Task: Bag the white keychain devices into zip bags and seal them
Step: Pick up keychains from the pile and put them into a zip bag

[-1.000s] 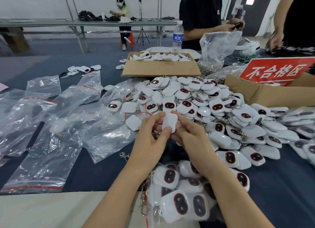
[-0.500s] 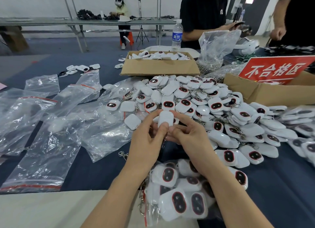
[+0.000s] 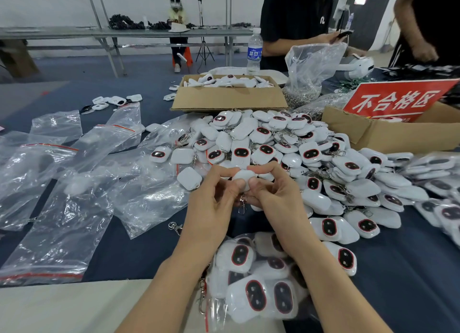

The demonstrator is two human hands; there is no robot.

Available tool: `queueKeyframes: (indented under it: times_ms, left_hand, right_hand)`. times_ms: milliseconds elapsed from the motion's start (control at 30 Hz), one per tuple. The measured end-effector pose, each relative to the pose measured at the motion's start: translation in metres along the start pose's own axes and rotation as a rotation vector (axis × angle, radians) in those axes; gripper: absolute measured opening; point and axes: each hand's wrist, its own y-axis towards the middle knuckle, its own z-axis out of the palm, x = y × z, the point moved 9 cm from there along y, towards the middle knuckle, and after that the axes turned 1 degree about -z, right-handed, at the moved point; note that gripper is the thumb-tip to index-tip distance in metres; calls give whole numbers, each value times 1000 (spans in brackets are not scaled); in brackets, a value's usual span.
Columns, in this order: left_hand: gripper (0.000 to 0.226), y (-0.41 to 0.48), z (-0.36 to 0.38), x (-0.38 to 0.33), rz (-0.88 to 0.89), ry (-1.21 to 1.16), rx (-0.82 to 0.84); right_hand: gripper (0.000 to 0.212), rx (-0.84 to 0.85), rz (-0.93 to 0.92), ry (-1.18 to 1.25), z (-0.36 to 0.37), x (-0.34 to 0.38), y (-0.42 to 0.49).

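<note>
My left hand (image 3: 211, 208) and my right hand (image 3: 276, 195) together pinch one white keychain device (image 3: 244, 177) above the dark blue table, thumbs and forefingers round it. Its metal clasp (image 3: 242, 203) dangles below between my hands. A big heap of white keychain devices (image 3: 298, 153) with black, red-rimmed oval faces lies just beyond and to the right. Beneath my wrists lies a zip bag (image 3: 256, 283) holding several devices. Empty clear zip bags (image 3: 74, 195) with red seal lines are spread to the left.
A cardboard box (image 3: 229, 98) of devices stands behind the heap. Another cardboard box (image 3: 388, 133) with a red sign (image 3: 398, 101) is at the right. A water bottle (image 3: 254, 51), a plastic bag of metal rings (image 3: 306, 76) and two people in black are at the far side.
The device has been turned in my fingers and brought slightly lower and nearer; its clasp now hangs in view between my hands.
</note>
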Motion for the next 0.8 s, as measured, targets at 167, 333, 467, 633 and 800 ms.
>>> queueKeyframes:
  times_ms: [167,333,467,633,800]
  left_hand:
    - [17,-1,0,-2,13,-3,-3]
    - [11,-1,1,-6,20,-15,4]
    - [7,-1,1,-7,25,-34,-1]
    - [10,-2,1,-9,32,-26,-11]
    - [20,1,4,-3,-11,6,21]
  right_hand:
    - [43,-18,-17,-54,-1,1,0]
    - [42,-45,-14,-76,-2,3,-1]
    - [38,-42,-3,-111,-1,4,-3]
    - [30,-32,-16,-126,2,5,-2]
    - [15,-70,-4,-17,-2,-3,2]
